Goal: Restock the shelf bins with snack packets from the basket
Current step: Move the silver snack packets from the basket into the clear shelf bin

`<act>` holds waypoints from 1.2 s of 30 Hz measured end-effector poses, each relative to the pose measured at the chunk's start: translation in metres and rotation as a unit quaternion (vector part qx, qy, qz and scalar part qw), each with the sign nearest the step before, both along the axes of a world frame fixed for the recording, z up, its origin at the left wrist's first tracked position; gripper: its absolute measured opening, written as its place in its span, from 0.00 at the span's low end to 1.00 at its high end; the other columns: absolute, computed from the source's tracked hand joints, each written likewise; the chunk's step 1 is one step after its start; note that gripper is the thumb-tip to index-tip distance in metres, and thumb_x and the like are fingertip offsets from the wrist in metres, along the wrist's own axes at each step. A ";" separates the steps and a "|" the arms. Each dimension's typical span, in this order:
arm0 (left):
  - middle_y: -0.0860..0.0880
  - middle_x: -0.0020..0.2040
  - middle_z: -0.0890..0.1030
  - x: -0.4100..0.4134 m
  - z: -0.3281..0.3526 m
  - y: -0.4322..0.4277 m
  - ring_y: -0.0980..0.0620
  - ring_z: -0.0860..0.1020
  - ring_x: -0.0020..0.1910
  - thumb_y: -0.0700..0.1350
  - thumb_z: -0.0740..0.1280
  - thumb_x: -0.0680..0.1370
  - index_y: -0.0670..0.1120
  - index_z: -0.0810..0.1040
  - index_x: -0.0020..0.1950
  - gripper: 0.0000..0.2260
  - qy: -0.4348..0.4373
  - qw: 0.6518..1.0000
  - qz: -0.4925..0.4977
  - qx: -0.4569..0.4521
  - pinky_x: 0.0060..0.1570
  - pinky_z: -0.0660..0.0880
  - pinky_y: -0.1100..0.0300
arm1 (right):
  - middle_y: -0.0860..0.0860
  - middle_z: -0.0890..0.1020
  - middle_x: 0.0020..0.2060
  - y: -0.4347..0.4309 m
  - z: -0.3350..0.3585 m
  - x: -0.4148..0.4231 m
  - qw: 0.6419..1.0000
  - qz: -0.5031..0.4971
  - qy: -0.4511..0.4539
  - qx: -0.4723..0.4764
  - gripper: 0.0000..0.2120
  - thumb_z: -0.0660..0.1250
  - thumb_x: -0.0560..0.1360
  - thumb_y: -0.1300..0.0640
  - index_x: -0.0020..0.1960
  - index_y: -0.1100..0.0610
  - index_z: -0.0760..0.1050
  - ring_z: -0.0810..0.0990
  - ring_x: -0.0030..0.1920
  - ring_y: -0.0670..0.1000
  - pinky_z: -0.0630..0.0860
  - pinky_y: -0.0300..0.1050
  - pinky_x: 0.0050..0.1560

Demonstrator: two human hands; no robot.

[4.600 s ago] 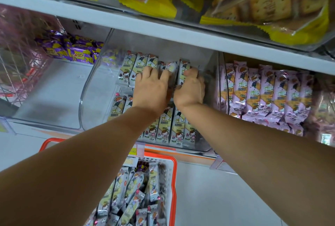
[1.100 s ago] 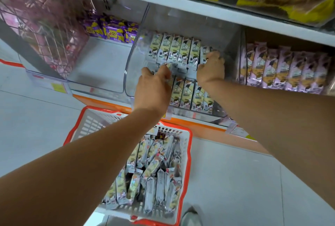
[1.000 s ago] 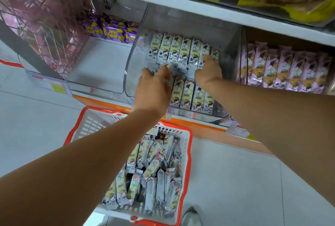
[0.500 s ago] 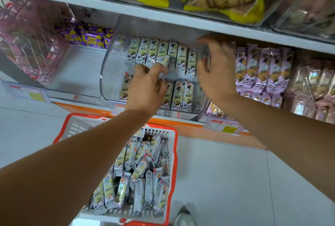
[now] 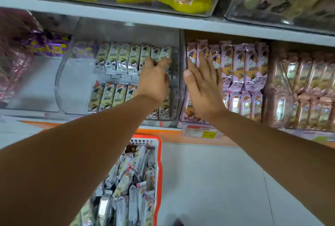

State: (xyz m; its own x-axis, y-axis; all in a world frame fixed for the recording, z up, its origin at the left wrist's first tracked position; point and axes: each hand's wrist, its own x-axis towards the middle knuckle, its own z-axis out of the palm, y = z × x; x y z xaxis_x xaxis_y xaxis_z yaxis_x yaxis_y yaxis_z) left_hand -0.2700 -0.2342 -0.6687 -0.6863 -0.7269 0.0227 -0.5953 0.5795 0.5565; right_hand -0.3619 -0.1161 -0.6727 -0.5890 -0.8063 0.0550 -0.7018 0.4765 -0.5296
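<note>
Left hand [image 5: 154, 81] in clear plastic bin [image 5: 62, 84], fingertips [image 5: 166, 61] on the 3 o'clock end of the back row of cream-and-grey snack packets [image 5: 123, 59]; pinch or press, we cannot tell. Right hand [image 5: 204, 90] spread flat over pink foil packets [image 5: 241, 66]. We should square the row upright before reaching for the red-rimmed white plastic basket [image 5: 159, 164], 6 o'clock.

Our left hand [image 5: 154, 81] reaches into the clear bin [image 5: 72, 81], fingertips [image 5: 164, 62] at the right end of the back row of green snack packets [image 5: 123, 59]; a grip cannot be confirmed. Our right hand [image 5: 203, 88] lies flat over the pink packets [image 5: 241, 66] in the adjacent bin. The red-rimmed basket [image 5: 159, 171] stands below, holding packets.
</note>
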 end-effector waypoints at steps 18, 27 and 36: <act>0.47 0.80 0.47 0.000 -0.023 -0.021 0.45 0.46 0.78 0.53 0.56 0.82 0.55 0.48 0.79 0.28 -0.234 0.957 -0.115 -0.127 0.74 0.49 0.44 | 0.47 0.47 0.79 -0.004 -0.010 0.003 0.998 -0.022 0.024 -0.046 0.34 0.34 0.77 0.37 0.78 0.46 0.55 0.38 0.78 0.48 0.32 0.52 0.75; 0.46 0.78 0.51 0.006 -0.015 -0.019 0.44 0.51 0.77 0.53 0.56 0.82 0.54 0.48 0.80 0.28 -0.219 0.964 -0.111 -0.104 0.75 0.52 0.46 | 0.48 0.49 0.79 -0.002 0.001 0.006 0.998 -0.029 0.006 -0.046 0.32 0.38 0.78 0.38 0.78 0.48 0.55 0.41 0.78 0.46 0.34 0.51 0.76; 0.41 0.57 0.72 0.131 0.034 0.025 0.41 0.69 0.56 0.40 0.57 0.71 0.42 0.73 0.63 0.20 0.136 0.978 0.047 -0.152 0.53 0.65 0.49 | 0.50 0.75 0.57 0.017 0.071 0.116 0.942 0.178 -0.085 -0.271 0.15 0.57 0.78 0.61 0.63 0.61 0.72 0.74 0.59 0.49 0.71 0.48 0.60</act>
State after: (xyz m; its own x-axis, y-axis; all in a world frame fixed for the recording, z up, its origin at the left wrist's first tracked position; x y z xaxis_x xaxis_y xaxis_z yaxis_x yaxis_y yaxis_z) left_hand -0.1387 -0.2089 -0.6351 -0.5561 -0.7174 0.4197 -0.5076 0.6930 0.5119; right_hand -0.2461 -0.0988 -0.6013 -0.3243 -0.8347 0.4452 -0.6496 -0.1456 -0.7462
